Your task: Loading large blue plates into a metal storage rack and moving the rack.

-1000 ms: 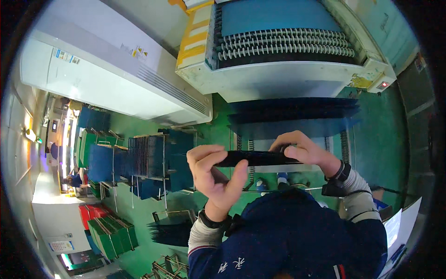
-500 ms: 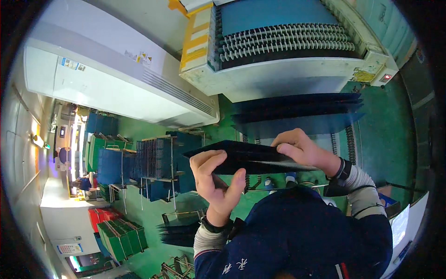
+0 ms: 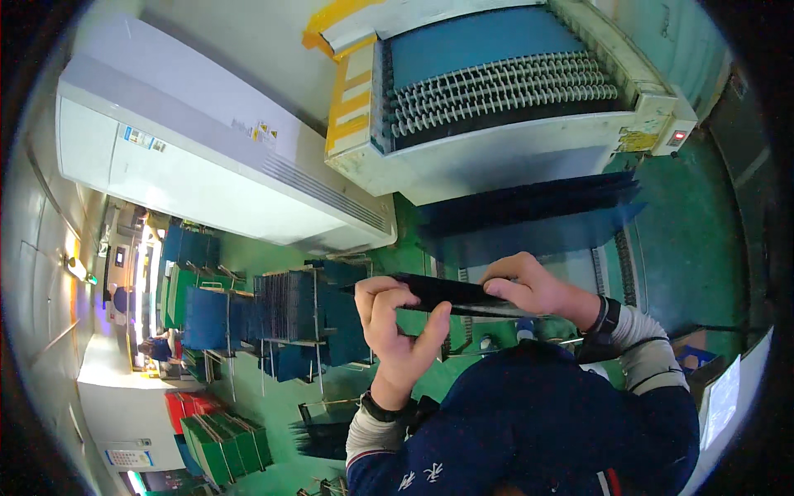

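Observation:
Both hands hold a thin dark panel (image 3: pixel 459 293) in front of my body, seen almost edge-on. My left hand (image 3: pixel 395 331) grips its left end, fingers over the top and thumb below. At its right end my right hand (image 3: pixel 533 285) is closed on the upper edge, thumb toward me. Whether this is one panel or several together I cannot tell. Just beyond my hands, several dark blue panels (image 3: pixel 529 227) stand upright in a row on a rack. Behind them is a machine (image 3: pixel 513 157) with white disc rollers (image 3: pixel 504 87) and a flat blue sheet (image 3: pixel 480 45).
A long white cabinet (image 3: pixel 207 165) stands at the left. Farther left are racks of blue panels (image 3: pixel 285 306), green stacked panels (image 3: pixel 223 446) and a red stack (image 3: pixel 188 407). Dark panels (image 3: pixel 322 438) stand low by my left arm. A white board (image 3: pixel 728 405) is at the right.
The held panel has tipped closer to edge-on and shows a narrower strip. Both hands keep their grip. My view has shifted, so the surroundings sit lower in the picture.

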Available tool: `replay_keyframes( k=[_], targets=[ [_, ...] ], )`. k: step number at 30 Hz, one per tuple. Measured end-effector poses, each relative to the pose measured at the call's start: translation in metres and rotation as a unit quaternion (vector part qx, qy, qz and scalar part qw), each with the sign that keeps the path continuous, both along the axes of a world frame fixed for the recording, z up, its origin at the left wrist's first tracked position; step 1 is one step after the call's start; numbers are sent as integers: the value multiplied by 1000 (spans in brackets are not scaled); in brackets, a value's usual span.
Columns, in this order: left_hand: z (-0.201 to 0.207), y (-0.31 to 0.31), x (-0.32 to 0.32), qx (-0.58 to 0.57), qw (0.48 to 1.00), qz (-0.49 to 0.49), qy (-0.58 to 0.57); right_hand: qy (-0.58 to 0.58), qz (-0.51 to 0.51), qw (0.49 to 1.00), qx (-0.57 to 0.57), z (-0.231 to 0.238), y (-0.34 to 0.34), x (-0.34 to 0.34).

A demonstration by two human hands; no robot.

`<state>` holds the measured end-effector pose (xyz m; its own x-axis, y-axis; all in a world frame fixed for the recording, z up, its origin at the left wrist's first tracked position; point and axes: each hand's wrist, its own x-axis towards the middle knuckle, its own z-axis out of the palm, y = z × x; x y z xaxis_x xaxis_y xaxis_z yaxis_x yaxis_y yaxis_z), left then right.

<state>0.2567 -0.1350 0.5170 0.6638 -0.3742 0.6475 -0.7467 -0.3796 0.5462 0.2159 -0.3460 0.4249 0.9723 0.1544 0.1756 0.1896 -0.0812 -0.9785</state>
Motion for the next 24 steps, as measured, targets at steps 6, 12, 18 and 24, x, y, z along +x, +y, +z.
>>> replay_keyframes(
  k=[6,12,18,24],
  targets=[
    [-3,10,5,7,999,-29,-44,5,-22,999,-24,4,-10,9],
    [-6,54,3,-75,997,4,19,-109,-28,970,-217,-6,-29,12],
    [-7,80,-1,-113,992,39,37,-76,-83,972,-207,-15,-38,12],
    [-10,102,1,-133,988,73,28,-53,-175,960,-211,38,-60,6]
  ],
)
